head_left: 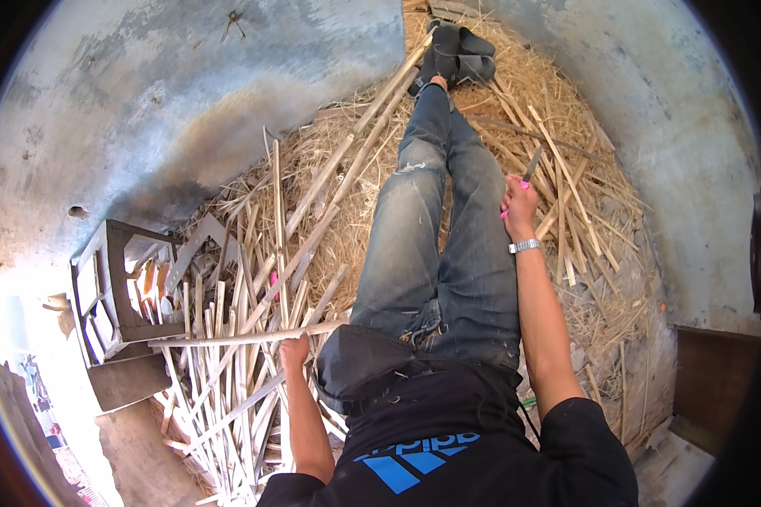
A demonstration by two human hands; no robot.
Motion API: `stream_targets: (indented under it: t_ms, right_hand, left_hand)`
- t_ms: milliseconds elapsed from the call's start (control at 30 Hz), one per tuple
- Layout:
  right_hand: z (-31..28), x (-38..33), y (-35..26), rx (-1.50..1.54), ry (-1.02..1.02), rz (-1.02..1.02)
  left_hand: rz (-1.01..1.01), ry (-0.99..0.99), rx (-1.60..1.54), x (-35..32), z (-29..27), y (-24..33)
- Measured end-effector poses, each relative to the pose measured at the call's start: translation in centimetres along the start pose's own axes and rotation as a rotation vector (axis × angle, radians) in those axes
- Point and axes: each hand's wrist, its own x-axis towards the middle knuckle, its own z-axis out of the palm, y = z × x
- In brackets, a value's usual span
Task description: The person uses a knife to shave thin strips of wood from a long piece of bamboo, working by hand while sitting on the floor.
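My left hand [294, 348] is closed round a long pale bamboo strip [228, 340], which lies roughly crosswise at my left, its right end by my hip. In my right hand [520, 205], resting beside my right thigh, is a knife [533, 165] with a pink handle. Its dark blade points up and away from me, clear of the strip. A metal watch [524, 246] circles my right wrist. Under and beyond my left hand lies a loose heap of split strips [228, 397].
My outstretched legs [435, 203] in jeans lie over shavings [533, 76]. More long strips [347, 160] lean left of them; short pieces [566, 220] lie at the right. Worn walls [254, 51] close in both sides. A dark wooden frame [131, 287] stands at the left.
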Motion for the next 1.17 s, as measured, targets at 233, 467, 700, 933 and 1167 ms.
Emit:
stream_targets:
  t_ms: [233, 467, 700, 933, 1167]
  right_hand:
    - [-0.3, 0.2, -0.9, -0.083, 0.030, 0.010]
    - [1.1, 1.0, -1.0, -0.097, 0.048, 0.118]
    - [3.1, 2.6, -1.2, -0.240, 0.112, 0.252]
    - [1.9, 5.1, -1.3, -0.272, 0.192, 0.172]
    - [2.2, 5.9, -2.2, -0.302, 0.173, 0.145]
  left_hand:
    - [0.141, 0.032, -0.745, 7.2, -9.5, 5.5]
    - [0.063, 0.303, -0.440, 26.0, -11.4, 6.8]
    - [0.108, 0.358, -0.107, 35.5, -11.0, 8.5]
    - [-0.118, -0.151, -0.047, 36.4, -10.4, 10.5]
    - [-0.145, -0.035, 0.055, 35.9, -8.4, 11.9]
